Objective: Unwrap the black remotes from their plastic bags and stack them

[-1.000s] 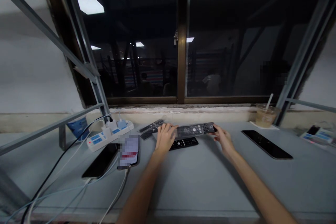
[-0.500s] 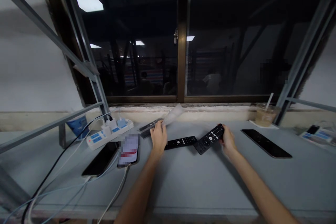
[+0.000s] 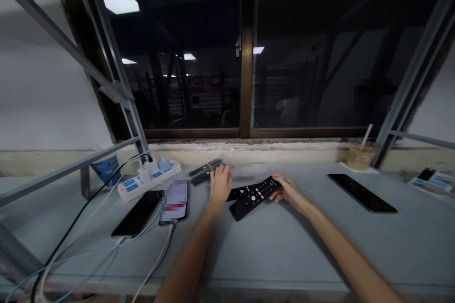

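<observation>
My right hand [image 3: 282, 189] grips the upper end of a black remote control [image 3: 253, 199], fingers closed round it. The remote is tilted across a second black remote control [image 3: 240, 192] and partly covers it. My left hand [image 3: 221, 183] is closed, its fingers bent down over the near end of a clear plastic bag [image 3: 250, 169], which looks blurred and stretches to the right. Just beyond that hand lie dark remotes in clear wrapping [image 3: 203, 173], partly hidden by the fingers.
At left, a white power strip [image 3: 149, 181], a black phone [image 3: 137, 214], a lit phone [image 3: 175, 202], loose cables and a blue packet [image 3: 105, 169]. At right, a dark phone [image 3: 361, 193] and a drink cup with a straw [image 3: 360, 154]. Metal frame bars [image 3: 67, 40] flank the grey desk [image 3: 270, 255].
My right hand has moved left with its remote, which now overlaps the other one. The plastic bag has dropped from upright to flat. My left hand has shifted slightly right.
</observation>
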Tool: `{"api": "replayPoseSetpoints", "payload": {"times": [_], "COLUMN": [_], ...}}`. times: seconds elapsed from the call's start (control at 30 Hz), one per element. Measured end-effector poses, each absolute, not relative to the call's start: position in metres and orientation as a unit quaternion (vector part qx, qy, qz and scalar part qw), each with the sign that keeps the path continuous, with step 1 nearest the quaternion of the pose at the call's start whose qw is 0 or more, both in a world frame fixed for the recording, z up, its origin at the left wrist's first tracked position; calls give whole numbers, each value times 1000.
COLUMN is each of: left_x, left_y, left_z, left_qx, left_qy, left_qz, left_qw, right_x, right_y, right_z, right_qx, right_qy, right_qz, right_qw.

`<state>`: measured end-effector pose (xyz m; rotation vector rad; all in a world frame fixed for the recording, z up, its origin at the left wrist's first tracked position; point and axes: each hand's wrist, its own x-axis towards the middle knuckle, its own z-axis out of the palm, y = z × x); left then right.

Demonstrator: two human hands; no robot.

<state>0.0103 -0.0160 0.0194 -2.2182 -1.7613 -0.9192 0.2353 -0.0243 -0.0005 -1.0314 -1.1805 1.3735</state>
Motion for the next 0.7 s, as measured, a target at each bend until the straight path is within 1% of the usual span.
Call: {"api": "replayPoseSetpoints", "payload": {"times": [0.1, 0.2, 0.33, 0.43, 0.6, 0.7], "left_x": [11, 14, 18, 18, 16, 16], "left_y": [-17, -16, -18, -22, -27, -24], "left_z": [19, 15, 11, 12, 13, 9], "left_qx": [-764, -785, -798, -795, -815, -825], "left_qy": [-565, -551, -543, -553, -522, -505], "left_qz": [-304, -281, -260, -251, -235, -235], "left_qw": [71, 32, 8, -12, -91, -90], "right_x": [238, 240, 243, 245, 245, 244], "right_y": [-25, -24, -22, -22, -26, -27], "right_z": [1, -1, -5, -6, -4, -5], "right_qx": [-447, -476, -478, -476, -476, -482], "right_qy": [-530, -575, -633, -648, -674, -685], "right_qz": [529, 489, 454, 443, 421, 408], "right_qw": [490, 450, 405, 397, 377, 364]}}
